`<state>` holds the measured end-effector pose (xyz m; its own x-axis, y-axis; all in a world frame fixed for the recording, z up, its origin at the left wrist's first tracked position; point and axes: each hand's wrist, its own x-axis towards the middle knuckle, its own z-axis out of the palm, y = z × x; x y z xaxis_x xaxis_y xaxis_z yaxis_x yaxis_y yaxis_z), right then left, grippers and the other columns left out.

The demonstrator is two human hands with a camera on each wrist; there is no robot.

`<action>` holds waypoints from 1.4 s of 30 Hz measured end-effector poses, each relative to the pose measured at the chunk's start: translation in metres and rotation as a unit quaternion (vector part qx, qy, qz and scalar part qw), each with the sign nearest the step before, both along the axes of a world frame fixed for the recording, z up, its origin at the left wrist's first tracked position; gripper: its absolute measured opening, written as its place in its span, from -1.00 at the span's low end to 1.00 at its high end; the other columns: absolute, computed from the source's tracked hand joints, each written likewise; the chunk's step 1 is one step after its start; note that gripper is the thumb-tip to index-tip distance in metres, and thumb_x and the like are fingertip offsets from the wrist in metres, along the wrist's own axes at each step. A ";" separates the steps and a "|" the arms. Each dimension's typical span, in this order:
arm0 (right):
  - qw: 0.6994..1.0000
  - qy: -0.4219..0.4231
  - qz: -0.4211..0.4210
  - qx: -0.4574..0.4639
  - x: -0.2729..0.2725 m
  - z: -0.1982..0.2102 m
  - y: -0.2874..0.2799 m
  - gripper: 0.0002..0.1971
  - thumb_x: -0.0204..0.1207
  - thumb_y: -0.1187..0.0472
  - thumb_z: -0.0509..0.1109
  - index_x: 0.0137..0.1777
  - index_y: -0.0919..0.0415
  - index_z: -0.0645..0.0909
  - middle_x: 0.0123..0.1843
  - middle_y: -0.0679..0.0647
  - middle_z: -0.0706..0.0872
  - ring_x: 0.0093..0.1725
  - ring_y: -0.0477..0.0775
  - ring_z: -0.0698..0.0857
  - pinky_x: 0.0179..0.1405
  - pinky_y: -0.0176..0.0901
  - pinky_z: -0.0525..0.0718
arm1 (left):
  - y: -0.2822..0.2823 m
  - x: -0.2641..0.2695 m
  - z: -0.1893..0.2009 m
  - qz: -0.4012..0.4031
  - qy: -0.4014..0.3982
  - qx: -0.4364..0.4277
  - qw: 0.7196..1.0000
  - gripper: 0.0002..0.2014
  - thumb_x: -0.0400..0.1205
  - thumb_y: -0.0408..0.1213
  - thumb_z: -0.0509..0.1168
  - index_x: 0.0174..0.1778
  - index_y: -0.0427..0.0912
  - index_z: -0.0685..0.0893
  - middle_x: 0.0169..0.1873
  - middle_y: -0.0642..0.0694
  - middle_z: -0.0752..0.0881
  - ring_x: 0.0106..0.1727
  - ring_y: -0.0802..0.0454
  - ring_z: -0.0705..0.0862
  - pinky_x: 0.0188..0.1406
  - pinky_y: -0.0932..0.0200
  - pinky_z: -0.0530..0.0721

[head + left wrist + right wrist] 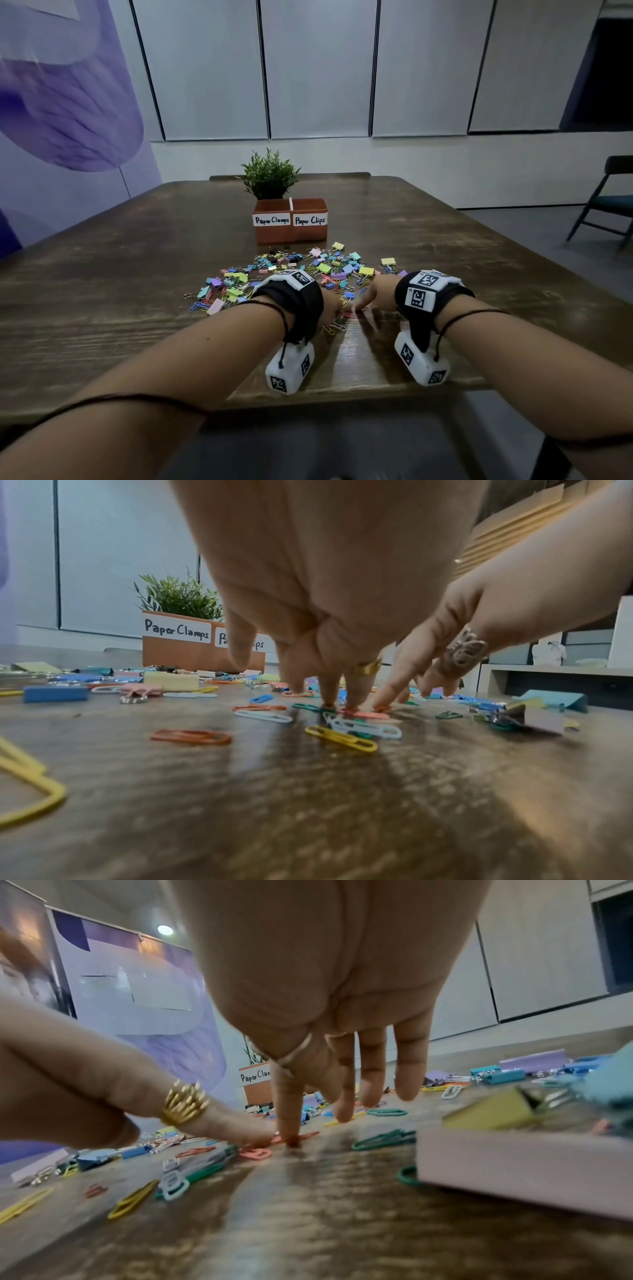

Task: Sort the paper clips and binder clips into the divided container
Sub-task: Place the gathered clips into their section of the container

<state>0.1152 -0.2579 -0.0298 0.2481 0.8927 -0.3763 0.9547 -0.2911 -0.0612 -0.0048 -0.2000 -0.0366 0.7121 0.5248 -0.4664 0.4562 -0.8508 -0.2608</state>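
1. Wood-grain counter [137, 274], dark and glossy; everything sits on it.
2. Brown box [290, 233] at centre back, split in two by a white divider, labelled "Paper Clamps" left and "Paper Clips" right. Contents can't be seen. Small green plant [269, 174] just behind it.
3. Left hand [318, 593] is spread, fingers pointing down, tips pressing on paper clips at the near edge of the pile. Nothing pinched or lifted.
4. Right hand [322, 988] is also spread, index tip pressed on the counter at a red clip, touching the left hand's ringed finger; the other fingers hang clear.
5. Binder clips [329, 267]: pastel folded metal bodies (yellow, blue, pink, purple, teal) with wire handles, scattered between box and hands. Judged light, stiff, springy; best taken by the body or the handles.
6. Paper clips [341, 738]: coated wire loops, yellow, white, orange, green, pink, lying flat nearest the hands, some overlapping. Judged very light, thin and slippery on the gloss; likely need sliding, or a fingernail under one end, then a pinch. Overlapped ones may tangle and come up together.
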 end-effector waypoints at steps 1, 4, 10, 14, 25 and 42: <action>1.000 0.020 0.000 0.002 0.002 0.000 -0.002 -0.53 0.60 0.46 0.12 0.36 0.00 0.58 0.41 0.06 0.55 0.20 0.05 0.60 0.21 -0.21 0.54 | 0.001 -0.001 0.001 -0.002 0.009 0.000 1.000 -0.64 0.70 -0.42 0.07 0.42 -0.34 0.44 0.30 -0.28 0.58 0.14 -0.14 0.58 0.17 0.08 0.54; 0.997 0.073 -0.010 0.038 0.007 0.003 -0.004 -0.57 0.61 0.45 0.13 0.29 0.02 0.63 0.36 0.05 0.61 0.26 0.06 0.61 0.18 -0.18 0.55 | 0.012 -0.008 0.006 -0.013 -0.021 -0.036 0.999 -0.64 0.69 -0.41 0.12 0.42 -0.17 0.50 0.31 -0.13 0.60 0.23 -0.12 0.59 0.31 0.01 0.56; 0.999 0.002 -0.022 0.033 0.010 0.006 -0.004 -0.71 0.60 0.29 0.25 0.27 0.24 0.64 0.32 0.15 0.64 0.28 0.12 0.61 0.33 -0.05 0.56 | 0.027 -0.018 0.014 0.007 -0.079 -0.023 0.997 -0.45 0.62 -0.57 0.00 0.48 -0.04 0.47 0.45 -0.10 0.49 0.41 -0.08 0.49 0.40 0.09 0.45; 0.995 0.086 0.006 0.058 -0.002 0.003 -0.013 -0.62 0.59 0.43 0.16 0.30 0.15 0.62 0.32 0.07 0.64 0.28 0.08 0.61 0.31 -0.10 0.58 | 0.030 -0.008 0.014 0.009 -0.071 -0.003 0.997 -0.43 0.62 -0.57 -0.01 0.56 -0.08 0.34 0.49 -0.15 0.43 0.46 -0.11 0.44 0.40 0.10 0.42; 0.983 0.124 -0.017 0.131 0.005 -0.008 -0.016 -0.66 0.57 0.35 0.23 0.27 0.10 0.65 0.31 0.00 0.66 0.27 0.01 0.61 0.31 -0.13 0.57 | 0.032 0.015 0.010 -0.010 -0.003 0.024 1.000 -0.65 0.69 -0.41 0.10 0.39 -0.35 0.51 0.30 -0.27 0.59 0.20 -0.16 0.58 0.25 0.10 0.52; 0.997 0.027 0.040 0.052 -0.017 -0.013 -0.001 -0.61 0.49 0.17 0.44 0.32 0.15 0.60 0.24 0.06 0.69 0.20 0.06 0.65 0.24 -0.07 0.63 | 0.053 -0.081 0.011 0.052 -0.060 -0.033 0.996 -0.32 0.48 -0.07 0.46 0.51 0.01 0.36 0.41 -0.11 0.43 0.40 -0.08 0.46 0.29 0.12 0.45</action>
<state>0.0984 -0.2587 -0.0428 0.1559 0.9439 -0.2910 0.9693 -0.2029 -0.1387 -0.0856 -0.1474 -0.0253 0.7080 0.5695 -0.4176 0.5675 -0.8108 -0.1436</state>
